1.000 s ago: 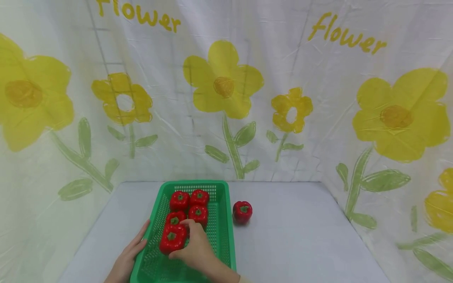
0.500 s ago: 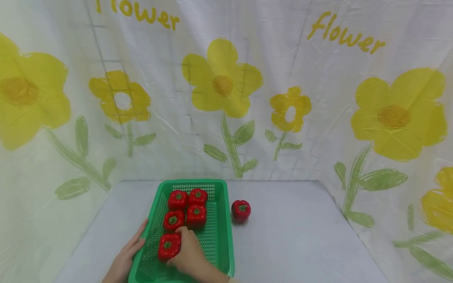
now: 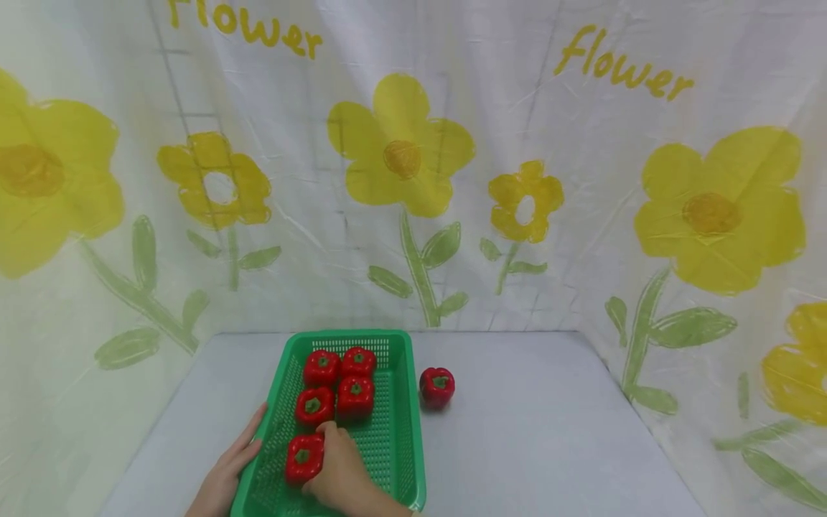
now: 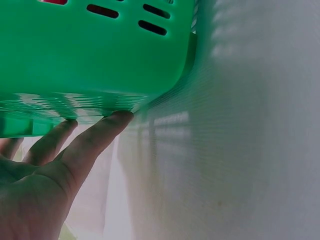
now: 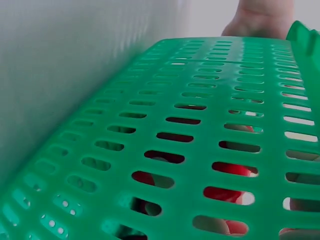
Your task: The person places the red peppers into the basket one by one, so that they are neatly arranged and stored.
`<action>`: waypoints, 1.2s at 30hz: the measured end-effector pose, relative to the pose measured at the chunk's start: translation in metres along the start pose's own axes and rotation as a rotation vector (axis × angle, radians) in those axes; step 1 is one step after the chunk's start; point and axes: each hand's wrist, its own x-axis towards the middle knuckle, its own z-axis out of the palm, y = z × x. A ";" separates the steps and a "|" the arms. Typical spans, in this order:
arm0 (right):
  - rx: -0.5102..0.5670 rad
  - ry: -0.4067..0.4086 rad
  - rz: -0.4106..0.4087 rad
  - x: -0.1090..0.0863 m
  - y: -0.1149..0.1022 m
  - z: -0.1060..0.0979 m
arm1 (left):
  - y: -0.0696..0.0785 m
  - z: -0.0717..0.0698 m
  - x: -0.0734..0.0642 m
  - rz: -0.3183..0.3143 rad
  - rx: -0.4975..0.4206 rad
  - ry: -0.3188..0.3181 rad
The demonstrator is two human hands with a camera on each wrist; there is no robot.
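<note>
In the head view, my right hand [image 3: 342,463] reaches into a green plastic basket [image 3: 418,445] and grips a red bell pepper [image 3: 297,467] between thumb and fingers. That pepper sits in the near left part of the basket, stem up, apart from the others. Several more red bell peppers [image 3: 355,396] stand grouped in the far half. My left hand [image 3: 226,470] rests against the basket's left side. In the left wrist view its fingers [image 4: 95,142] are extended, tips at the basket wall [image 4: 100,55]. Through the slotted wall [image 5: 150,115] in the right wrist view, bits of red show.
One red bell pepper [image 3: 437,388] stands on the white table [image 3: 530,431], just right of the basket. A pale curtain [image 3: 310,280] printed with yellow flowers hangs behind the table and along both sides.
My right hand has brought the bell pepper nearer and lower in the basket, opening a gap to the pepper behind it. My left hand stays at the basket's side.
</note>
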 end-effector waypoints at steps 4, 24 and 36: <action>0.020 -0.026 0.040 0.001 -0.001 0.000 | -0.001 -0.001 0.000 -0.011 -0.010 -0.011; -0.032 -0.047 0.051 -0.004 -0.001 -0.018 | -0.002 -0.002 0.001 -0.037 -0.067 -0.044; 0.055 -0.047 0.014 -0.023 -0.021 -0.052 | 0.002 0.000 0.002 -0.060 -0.049 0.011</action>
